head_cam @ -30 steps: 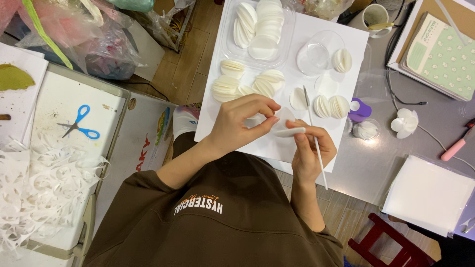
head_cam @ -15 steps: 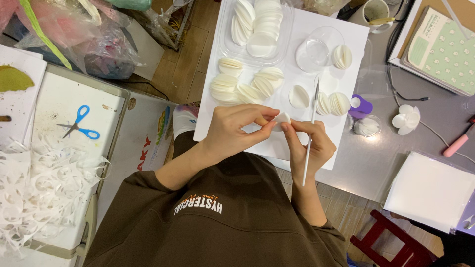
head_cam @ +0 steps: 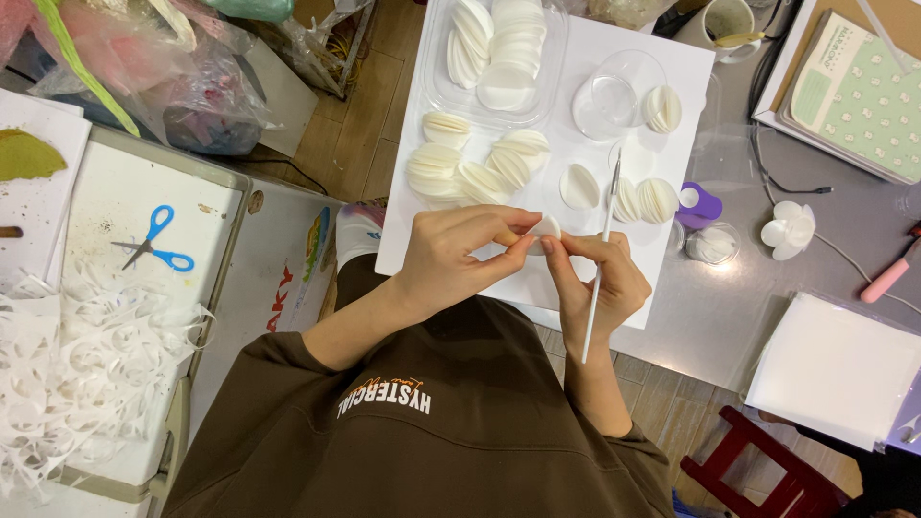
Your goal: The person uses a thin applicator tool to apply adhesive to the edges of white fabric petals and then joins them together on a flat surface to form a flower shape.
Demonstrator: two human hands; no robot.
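Note:
My left hand [head_cam: 456, 254] and my right hand [head_cam: 600, 278] meet over the near edge of a white board [head_cam: 691, 86]. Both pinch a small white folded paper disc [head_cam: 547, 227] between their fingertips. My right hand also holds a thin white-handled brush [head_cam: 602, 251], which points away from me past the fingers. Just beyond the hands lie several fanned stacks of folded white discs [head_cam: 480, 173] and a single disc [head_cam: 578, 186].
A clear tray of discs [head_cam: 499, 48] and a clear round lid [head_cam: 614, 96] sit farther back on the board. A purple punch [head_cam: 698, 203], a small jar [head_cam: 714, 244] and a white paper flower [head_cam: 789, 228] stand right. Blue scissors [head_cam: 153, 242] and paper scraps [head_cam: 86, 355] lie left.
My hands have drawn together around the disc. The brush has swung from pointing toward me to standing upright across the board.

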